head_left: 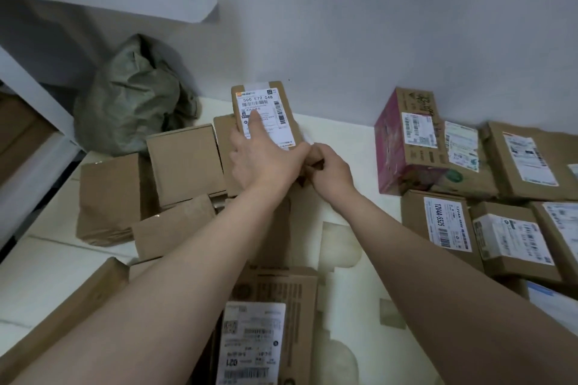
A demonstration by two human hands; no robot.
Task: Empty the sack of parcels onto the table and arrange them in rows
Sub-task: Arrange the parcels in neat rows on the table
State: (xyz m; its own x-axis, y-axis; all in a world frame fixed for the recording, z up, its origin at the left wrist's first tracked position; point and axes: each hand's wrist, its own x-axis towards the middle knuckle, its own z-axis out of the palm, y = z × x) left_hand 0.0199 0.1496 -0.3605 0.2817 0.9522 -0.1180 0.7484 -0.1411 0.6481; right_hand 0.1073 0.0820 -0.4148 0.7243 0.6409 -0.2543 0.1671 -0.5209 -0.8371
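While the left hand [266,162] holds the labelled parcel [276,117], the index of its fingers [254,123] lies straight on the white label and the thumb reaches along the near edge. The other fingers are bent at the left side of the parcel. The right hand [333,170] is just beside the left thumb and touches it. Its fingers are curled tight on a cardboard piece [314,156] at the near right corner of the parcel. I cannot tell if this piece belongs to the same parcel or to another one under it. The parcel is tilted, with its far end higher.

Directly left of the fingers, and partly under them, lies a loose pile of plain brown parcels [184,159]. Some of them are tilted and lean on each other, and their labels do not show. Farther left and beyond this pile, the grey-green sack [131,103] sits crumpled in the corner against the wall.

To the right of the fingers, past a bare strip of the white worktop [344,134], more parcels lie close together with their labels up. A pink box [394,147] is at the far end, and brown boxes [416,222] are beside it and nearer than it. Nearer than both hands, between the two bare forearms, one more brown parcel [281,286] lies flat, and its label reads 021.
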